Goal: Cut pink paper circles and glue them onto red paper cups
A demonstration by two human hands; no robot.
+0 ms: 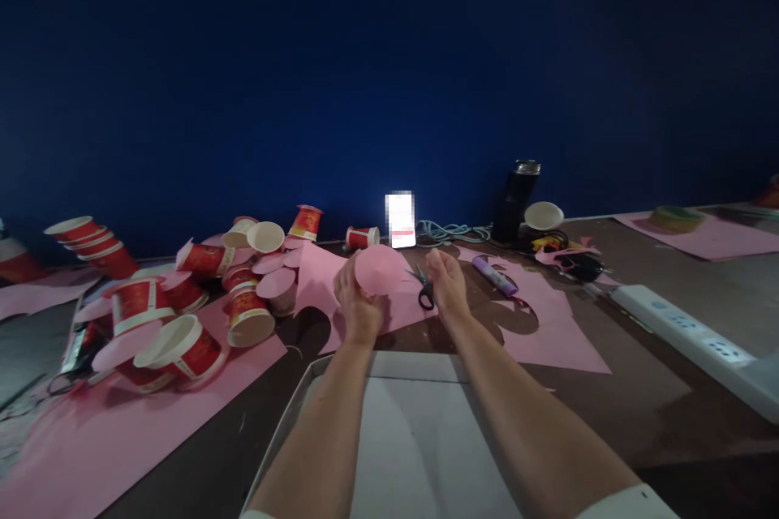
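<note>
Left hand (360,302): closed on the pink paper circle (378,269), which we hold upright above the table's pink sheet (548,332).
Right hand (445,284): fingers curled over the scissors (424,289); we cannot tell whether it grips them.
Cups (182,345): red paper ones piled at our left.
Phone (400,219): lit, against the blue wall.

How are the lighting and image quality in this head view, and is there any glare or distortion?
Head view: dim overall, the dark blue wall nearly featureless; the lit phone screen blows out to white; the table edge bows, a wide-angle effect; the left hand holding the round pink paper disc and the right hand by the black-handled scissors look soft; shadows faint.
</note>
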